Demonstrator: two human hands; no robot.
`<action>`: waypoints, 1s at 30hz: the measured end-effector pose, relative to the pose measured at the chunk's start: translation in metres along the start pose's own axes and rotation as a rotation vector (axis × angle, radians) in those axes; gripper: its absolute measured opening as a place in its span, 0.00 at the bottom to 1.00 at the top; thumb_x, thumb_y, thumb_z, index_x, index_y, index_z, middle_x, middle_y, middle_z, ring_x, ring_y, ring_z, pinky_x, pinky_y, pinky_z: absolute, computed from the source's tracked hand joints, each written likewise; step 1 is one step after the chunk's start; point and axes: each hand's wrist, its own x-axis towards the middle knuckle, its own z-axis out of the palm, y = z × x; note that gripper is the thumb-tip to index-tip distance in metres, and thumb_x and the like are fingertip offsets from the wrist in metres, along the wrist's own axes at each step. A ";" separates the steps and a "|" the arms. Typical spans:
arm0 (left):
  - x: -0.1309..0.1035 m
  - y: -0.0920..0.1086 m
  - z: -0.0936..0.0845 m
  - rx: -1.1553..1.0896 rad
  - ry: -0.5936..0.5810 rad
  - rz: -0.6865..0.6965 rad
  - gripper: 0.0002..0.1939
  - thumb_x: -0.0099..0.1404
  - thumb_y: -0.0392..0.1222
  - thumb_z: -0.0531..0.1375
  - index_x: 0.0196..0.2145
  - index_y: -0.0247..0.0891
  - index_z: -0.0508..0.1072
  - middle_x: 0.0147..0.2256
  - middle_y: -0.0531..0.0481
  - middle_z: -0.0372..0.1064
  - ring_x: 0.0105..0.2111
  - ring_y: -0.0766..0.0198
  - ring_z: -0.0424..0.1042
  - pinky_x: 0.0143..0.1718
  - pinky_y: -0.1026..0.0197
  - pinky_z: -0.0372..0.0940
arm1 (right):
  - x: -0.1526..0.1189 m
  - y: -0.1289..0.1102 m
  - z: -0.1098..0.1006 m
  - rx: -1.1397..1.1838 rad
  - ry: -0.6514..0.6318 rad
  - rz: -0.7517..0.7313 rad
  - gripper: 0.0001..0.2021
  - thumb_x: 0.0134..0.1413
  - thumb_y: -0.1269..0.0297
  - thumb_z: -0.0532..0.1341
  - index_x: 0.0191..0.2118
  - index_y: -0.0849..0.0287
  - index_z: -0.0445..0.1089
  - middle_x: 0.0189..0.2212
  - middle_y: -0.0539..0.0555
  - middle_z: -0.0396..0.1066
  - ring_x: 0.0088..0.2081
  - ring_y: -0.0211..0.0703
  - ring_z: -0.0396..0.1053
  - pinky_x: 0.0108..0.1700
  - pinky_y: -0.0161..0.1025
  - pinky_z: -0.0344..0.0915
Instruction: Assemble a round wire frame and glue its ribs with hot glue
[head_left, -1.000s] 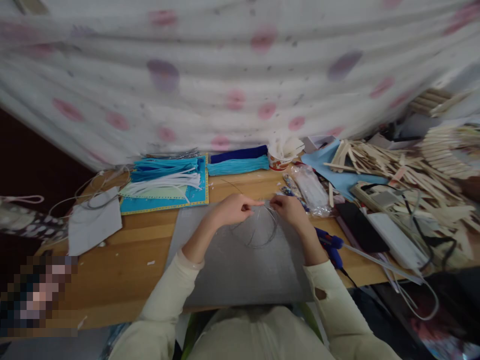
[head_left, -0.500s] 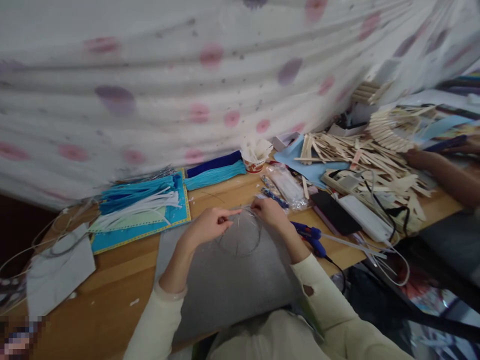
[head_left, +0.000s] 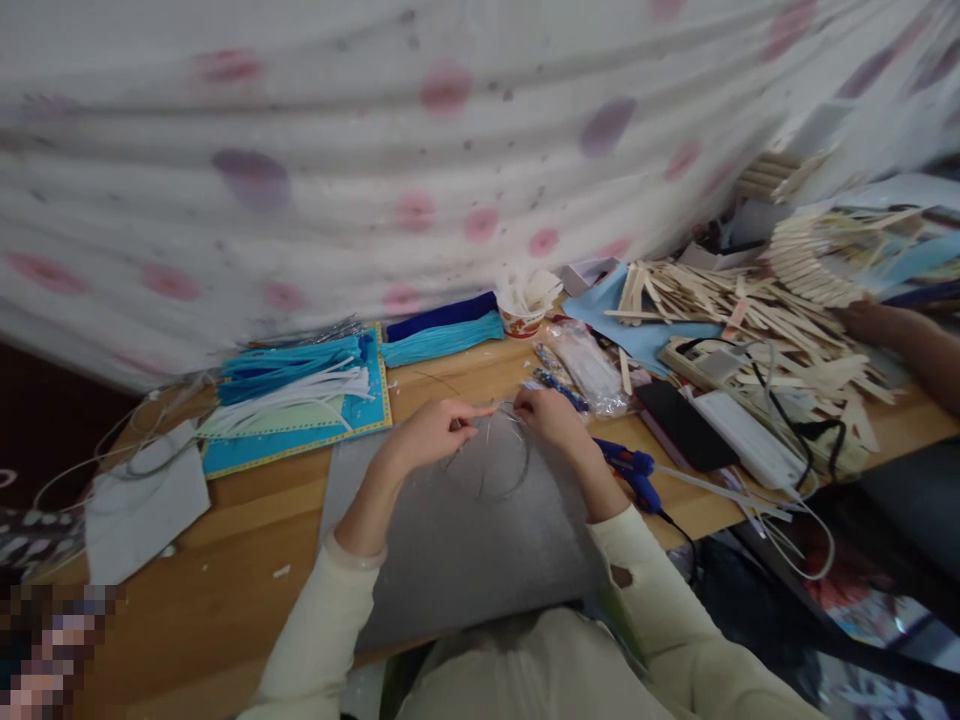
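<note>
A thin wire ring (head_left: 528, 462) with fine cross wires hangs above the grey mat (head_left: 465, 560). My right hand (head_left: 556, 420) is closed in a pinch on its upper right edge. Across from it, my left hand (head_left: 435, 438) has its index finger stretched along the top of the ring, with the thumb and other fingers bent in around the wire. Both fingertips are close together at the ring's top. The exact grip on the thin wire is hard to make out.
Blue and white pipe cleaners (head_left: 300, 375) lie at the left back. To the right are a paper cup (head_left: 523, 310), a blue glue gun (head_left: 634, 468), a black phone (head_left: 686, 425), a white power strip (head_left: 746, 440) and wooden sticks (head_left: 750, 310). Another person's hand (head_left: 874, 325) is at far right.
The whole view has shifted, so the table things appear further right. Both my hands stay at the ring's top, their pose nearly the same.
</note>
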 end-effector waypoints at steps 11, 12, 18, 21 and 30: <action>0.007 -0.012 0.001 -0.075 -0.027 0.022 0.25 0.62 0.29 0.56 0.55 0.42 0.74 0.24 0.56 0.69 0.21 0.71 0.69 0.29 0.68 0.61 | -0.010 -0.003 -0.006 -0.046 0.012 0.019 0.15 0.58 0.71 0.58 0.49 0.63 0.74 0.42 0.62 0.79 0.44 0.50 0.76 0.44 0.39 0.66; 0.007 -0.012 0.000 -0.059 -0.022 0.028 0.25 0.62 0.29 0.56 0.55 0.43 0.74 0.24 0.56 0.69 0.21 0.71 0.69 0.29 0.68 0.61 | -0.018 -0.004 -0.008 -0.047 0.031 0.032 0.15 0.58 0.70 0.58 0.50 0.64 0.73 0.42 0.63 0.79 0.44 0.51 0.76 0.45 0.40 0.67; 0.003 -0.010 0.000 0.018 0.003 0.031 0.26 0.62 0.29 0.56 0.57 0.44 0.72 0.25 0.55 0.71 0.22 0.70 0.66 0.30 0.67 0.60 | -0.112 0.008 -0.017 0.218 0.165 -0.025 0.15 0.61 0.56 0.55 0.45 0.57 0.75 0.38 0.57 0.80 0.36 0.48 0.78 0.40 0.41 0.71; 0.001 -0.006 0.000 0.090 0.027 0.044 0.26 0.62 0.29 0.56 0.56 0.45 0.72 0.29 0.53 0.74 0.25 0.70 0.65 0.31 0.67 0.59 | -0.159 0.020 -0.015 0.269 0.162 0.026 0.15 0.59 0.54 0.56 0.40 0.55 0.76 0.36 0.55 0.80 0.35 0.48 0.79 0.37 0.40 0.72; -0.003 -0.004 0.001 0.066 0.032 0.068 0.25 0.64 0.31 0.55 0.58 0.46 0.71 0.32 0.51 0.75 0.25 0.69 0.64 0.31 0.66 0.59 | -0.198 0.072 -0.002 0.123 0.280 0.416 0.23 0.48 0.36 0.55 0.30 0.53 0.68 0.24 0.58 0.74 0.25 0.55 0.72 0.28 0.48 0.67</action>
